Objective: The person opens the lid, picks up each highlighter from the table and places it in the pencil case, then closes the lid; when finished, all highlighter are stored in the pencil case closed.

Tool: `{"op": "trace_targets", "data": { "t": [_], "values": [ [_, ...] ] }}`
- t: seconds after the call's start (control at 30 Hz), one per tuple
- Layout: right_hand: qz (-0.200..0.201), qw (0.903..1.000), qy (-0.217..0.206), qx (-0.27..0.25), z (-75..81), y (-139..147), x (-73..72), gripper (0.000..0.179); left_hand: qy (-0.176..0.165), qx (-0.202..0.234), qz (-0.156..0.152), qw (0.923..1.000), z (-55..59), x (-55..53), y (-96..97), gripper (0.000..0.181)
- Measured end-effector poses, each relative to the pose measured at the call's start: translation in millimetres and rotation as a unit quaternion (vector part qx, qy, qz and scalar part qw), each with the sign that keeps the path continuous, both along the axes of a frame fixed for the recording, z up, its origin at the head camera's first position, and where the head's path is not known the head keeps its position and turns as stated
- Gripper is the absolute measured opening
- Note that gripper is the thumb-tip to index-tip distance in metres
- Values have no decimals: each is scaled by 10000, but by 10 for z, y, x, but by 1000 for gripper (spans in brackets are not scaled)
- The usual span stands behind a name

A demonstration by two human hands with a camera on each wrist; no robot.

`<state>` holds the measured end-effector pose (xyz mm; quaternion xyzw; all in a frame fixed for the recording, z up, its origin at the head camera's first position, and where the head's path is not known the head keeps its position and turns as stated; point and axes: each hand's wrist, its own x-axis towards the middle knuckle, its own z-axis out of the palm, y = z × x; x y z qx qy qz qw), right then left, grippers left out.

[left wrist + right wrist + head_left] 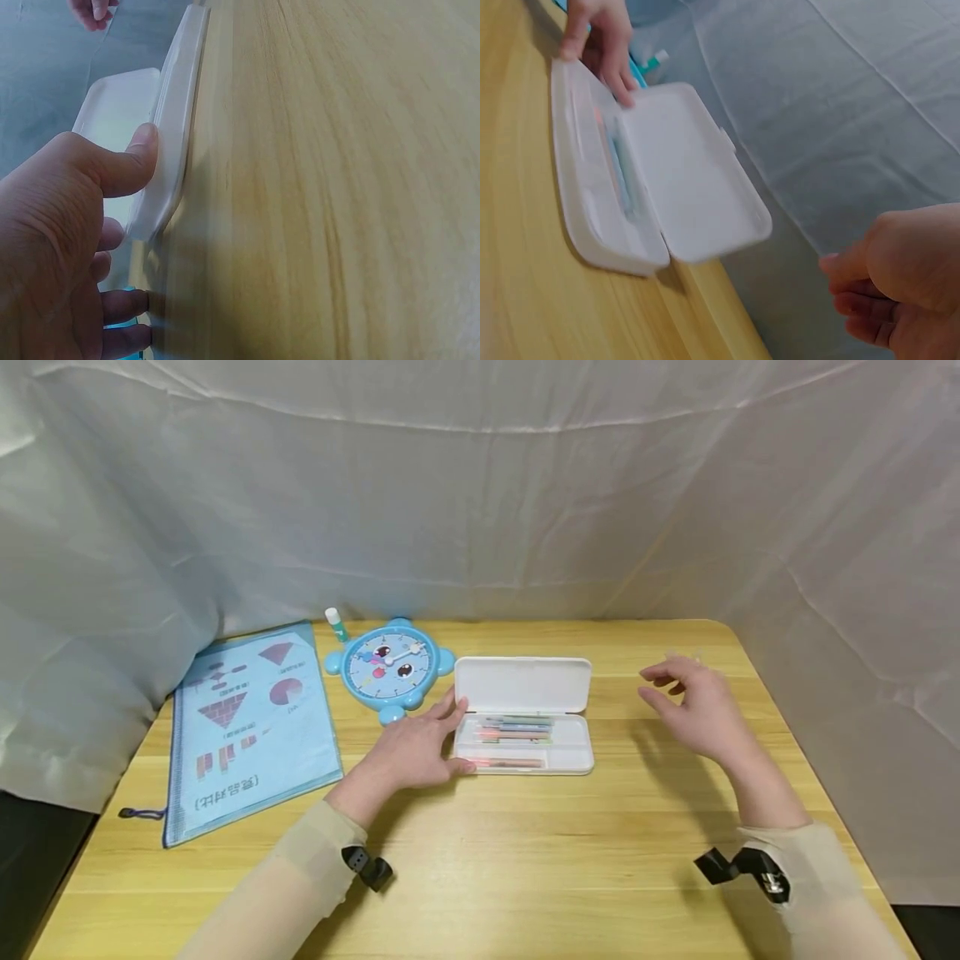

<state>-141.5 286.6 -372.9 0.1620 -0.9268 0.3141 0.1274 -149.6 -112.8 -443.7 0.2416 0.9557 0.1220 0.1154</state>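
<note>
A white pencil case (523, 770) lies with its lid (522, 686) raised at the back. Several pens (517, 728) rest in its rear compartment, and a reddish pen (510, 763) lies in the front one. My left hand (416, 750) holds the case's left end, thumb against the front wall and index finger near the lid hinge. In the left wrist view, the thumb (139, 161) presses on the case's side. To the right of the case, my right hand (701, 706) hovers above the table, fingers loosely curled, with nothing visible in it.
Left of the case sits a blue toy clock (390, 667) with a glue stick (337, 624) behind it. A light-blue zip document bag (255, 735) covers the table's left side. Grey cloth (480, 510) hangs around the wooden table (525, 860).
</note>
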Motion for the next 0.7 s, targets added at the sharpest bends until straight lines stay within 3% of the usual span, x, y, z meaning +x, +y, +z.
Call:
{"op": "trace_targets", "data": {
  "t": [0.4, 0.5, 0.7],
  "values": [
    [-1201, 9899, -677, 320, -51, 480, -145, 33, -13, 63, -37, 10000, -6, -6, -11, 106],
    [-1397, 9844, -973, 434, -122, 566, -198, 36, -3, 75, -23, 10000, -15, -8, -15, 107],
    [-1523, 9794, -1161, 640, -372, 715, -309, 36, 38, 91, -45, 9999, -24, -15, -11, 107]
  ]
}}
